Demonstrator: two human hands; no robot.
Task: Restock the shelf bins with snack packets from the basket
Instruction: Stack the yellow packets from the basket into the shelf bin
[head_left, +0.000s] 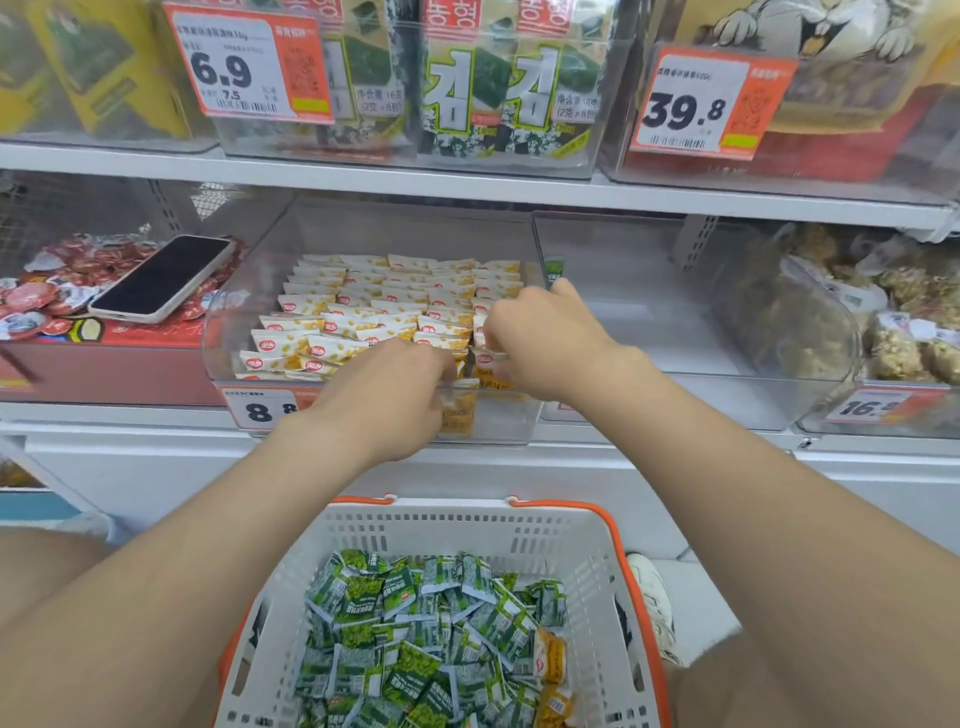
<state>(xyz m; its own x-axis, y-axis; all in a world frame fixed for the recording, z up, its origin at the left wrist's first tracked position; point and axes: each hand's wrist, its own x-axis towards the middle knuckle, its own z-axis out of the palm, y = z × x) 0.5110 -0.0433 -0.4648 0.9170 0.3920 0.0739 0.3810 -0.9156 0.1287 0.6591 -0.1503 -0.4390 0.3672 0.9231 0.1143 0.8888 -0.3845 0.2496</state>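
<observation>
clear plastic is seen first in the head view: a shelf bin (218, 348), packed with rows of yellow-and-white snack packets (363, 312). both hands are reached into its front right corner. the left hand (387, 384) is laid knuckles-up over the front row, its fingers (441, 364) bent down among the packets; the tips are hidden, so whether anything is gripped cannot be told. the right hand (540, 348) is held just beside it, fingers (493, 338) drawn together and curled onto the top of a packet at the row's end, which looks pinched.

below, the white basket (587, 525) is heaped with green snack packets (415, 639), and a few orange ones (553, 657) are tucked at its right side.

these packets are judged light, soft and crinkly, with slick film that slides easily; a pinch on the sealed edge is best, or a loose handful scooped, never squeezed hard.
</observation>
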